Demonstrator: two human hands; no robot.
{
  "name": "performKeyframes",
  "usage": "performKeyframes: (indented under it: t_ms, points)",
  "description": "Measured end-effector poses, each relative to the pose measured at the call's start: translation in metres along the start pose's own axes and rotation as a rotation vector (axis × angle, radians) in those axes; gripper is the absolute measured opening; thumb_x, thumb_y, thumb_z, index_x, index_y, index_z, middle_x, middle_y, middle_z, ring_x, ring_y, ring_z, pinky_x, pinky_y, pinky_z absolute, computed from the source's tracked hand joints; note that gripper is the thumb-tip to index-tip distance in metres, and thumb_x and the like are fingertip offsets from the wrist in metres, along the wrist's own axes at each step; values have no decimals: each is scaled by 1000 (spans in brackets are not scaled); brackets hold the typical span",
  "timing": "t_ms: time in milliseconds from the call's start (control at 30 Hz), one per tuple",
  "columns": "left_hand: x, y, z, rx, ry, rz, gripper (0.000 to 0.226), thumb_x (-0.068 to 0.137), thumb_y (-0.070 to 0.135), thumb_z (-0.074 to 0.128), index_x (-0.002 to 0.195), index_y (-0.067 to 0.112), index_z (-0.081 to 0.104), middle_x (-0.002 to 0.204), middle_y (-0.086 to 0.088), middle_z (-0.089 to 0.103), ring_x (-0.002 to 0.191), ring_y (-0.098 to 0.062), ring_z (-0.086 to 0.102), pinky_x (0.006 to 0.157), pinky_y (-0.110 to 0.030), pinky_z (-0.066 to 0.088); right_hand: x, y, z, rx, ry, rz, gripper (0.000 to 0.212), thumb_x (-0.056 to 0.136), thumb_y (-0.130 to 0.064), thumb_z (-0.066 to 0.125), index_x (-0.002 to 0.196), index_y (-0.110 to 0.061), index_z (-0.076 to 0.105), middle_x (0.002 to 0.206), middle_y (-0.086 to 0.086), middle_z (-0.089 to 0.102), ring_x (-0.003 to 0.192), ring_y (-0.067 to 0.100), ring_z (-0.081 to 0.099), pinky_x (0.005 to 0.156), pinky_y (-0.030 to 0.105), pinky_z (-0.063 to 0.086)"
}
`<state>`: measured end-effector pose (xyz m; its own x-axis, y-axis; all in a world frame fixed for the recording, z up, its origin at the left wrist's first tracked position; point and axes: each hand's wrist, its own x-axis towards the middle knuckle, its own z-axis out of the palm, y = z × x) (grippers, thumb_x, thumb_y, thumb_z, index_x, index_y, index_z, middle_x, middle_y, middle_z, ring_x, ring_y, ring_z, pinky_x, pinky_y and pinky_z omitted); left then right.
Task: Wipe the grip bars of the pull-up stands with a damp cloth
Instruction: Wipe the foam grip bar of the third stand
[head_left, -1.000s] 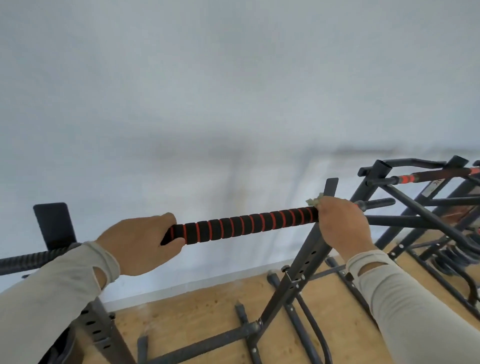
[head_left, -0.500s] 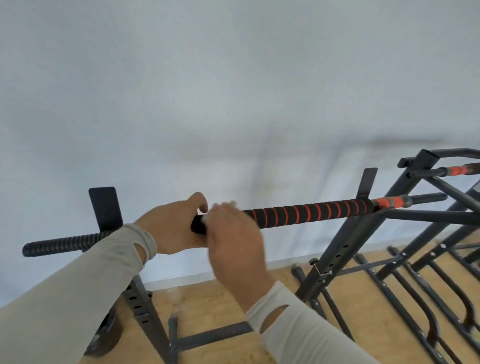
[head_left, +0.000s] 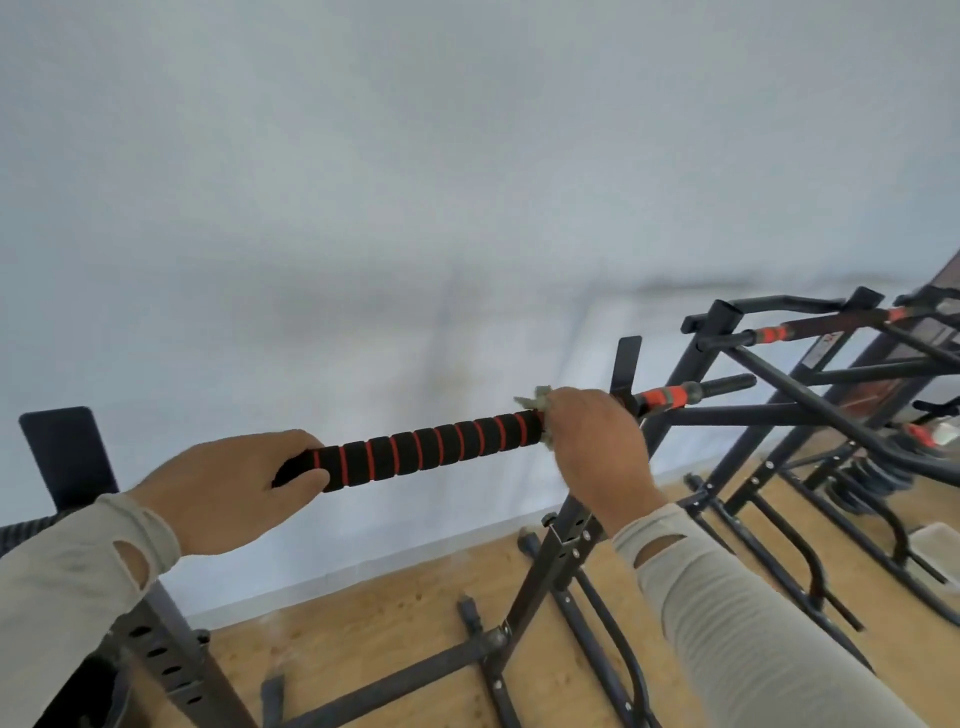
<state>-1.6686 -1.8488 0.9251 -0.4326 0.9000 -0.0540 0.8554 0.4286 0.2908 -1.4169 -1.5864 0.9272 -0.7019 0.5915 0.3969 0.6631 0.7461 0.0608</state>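
Observation:
A black foam grip bar (head_left: 426, 449) with thin orange rings runs across the middle of the view on a black pull-up stand. My left hand (head_left: 228, 488) grips its left end. My right hand (head_left: 592, 447) is wrapped around the bar's right part, near the upright bracket. It holds a small grey-green cloth (head_left: 537, 399) against the foam, and only a scrap of cloth pokes out above my fingers. Past that hand the bar shows an orange collar and a bare black tip (head_left: 727, 383).
A second pull-up stand (head_left: 810, 327) with an orange-marked bar stands at the right, with more frames behind it. Black uprights and floor legs (head_left: 550, 571) cross the wooden floor below. A white wall fills the background. A black bracket plate (head_left: 67, 452) rises at left.
My right hand with the cloth has slid from beside my left hand back to the bar's right end. The camera view has shifted left.

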Motion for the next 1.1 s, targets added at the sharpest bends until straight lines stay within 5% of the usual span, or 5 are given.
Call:
performKeyframes:
  t_ms: [367,633,767,900,1100]
  points:
    - [-7,0,6,-30,131,34,30,89,59,60,113,53,42,103,23,53,80,-2,60,78,-27,51,5,16,-6,144,48,406,20,103,-16,48,101,-16,68,75,1,64,70,23,64,63,35,56]
    - [-3,4,3,-116,88,-46,35,82,55,72,106,42,50,103,21,54,87,-3,58,77,-26,45,-17,-162,-6,371,192,-130,22,80,-4,60,70,-24,55,64,-8,55,61,14,54,64,27,47]
    - [-3,4,0,-123,83,-26,19,81,45,67,93,34,57,92,13,58,83,-11,61,76,-29,50,-23,-216,11,543,175,-321,21,88,-9,50,90,-15,69,89,3,72,88,22,66,98,33,48]
    - [-7,4,-5,-127,50,-25,18,88,53,57,94,37,61,91,13,59,78,-7,62,76,-34,53,-20,-171,19,456,226,-414,24,97,-10,51,109,-15,71,107,1,74,104,21,66,99,35,50]
    - [-11,3,-5,-84,27,3,12,95,51,52,99,41,57,93,16,57,77,-4,60,74,-25,49,-1,-48,8,142,187,-126,16,83,-9,76,92,-19,69,74,-8,64,65,15,58,61,23,42]
